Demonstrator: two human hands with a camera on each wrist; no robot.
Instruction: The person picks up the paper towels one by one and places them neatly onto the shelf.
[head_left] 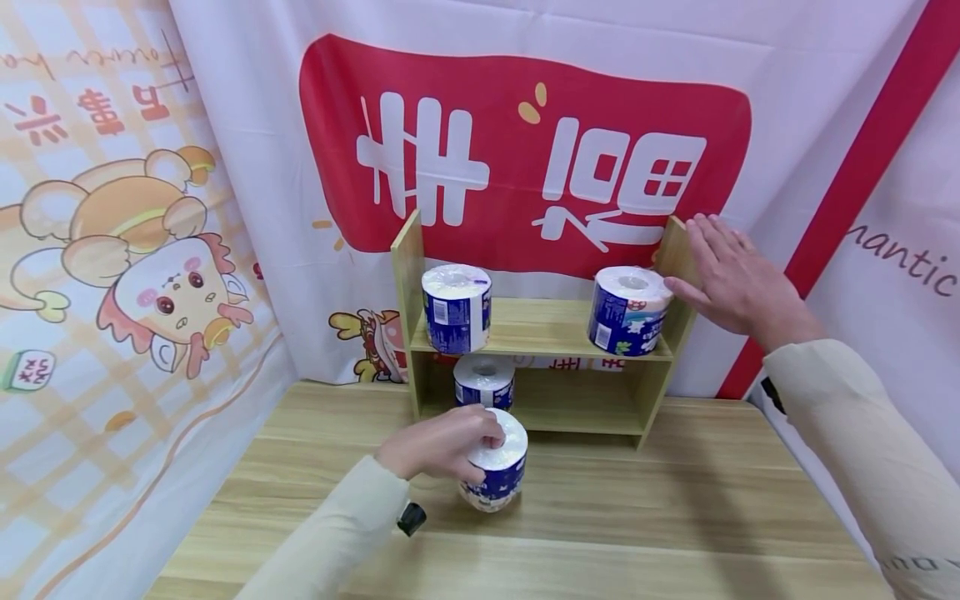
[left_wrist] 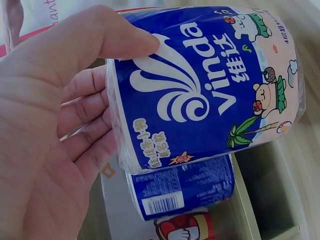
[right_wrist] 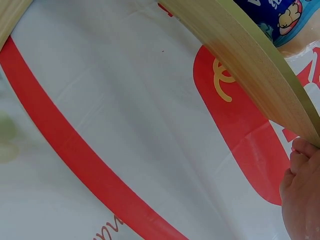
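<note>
My left hand [head_left: 442, 442] grips a wrapped toilet paper roll [head_left: 501, 482] by its upper rim, in front of a small wooden shelf [head_left: 540, 321]. In the left wrist view the thumb [left_wrist: 145, 44] presses the roll's blue "Vinda" side, while the other fingers are partly hidden behind its white end. Just behind that roll, a second roll [head_left: 483, 379] stands on the lower board at the left. At the shelf's right side panel, my right hand [head_left: 738, 275] rests against the upper edge, fingers straight and thumb toward the roll inside.
On the upper board stand a left roll [head_left: 457, 312] and a right roll [head_left: 628, 312], each beside a side panel. The shelf is on a wood-grain table [head_left: 600, 517], against a white cloth backdrop [head_left: 540, 33] with red print. A patterned cloth [head_left: 112, 433] hangs at the left.
</note>
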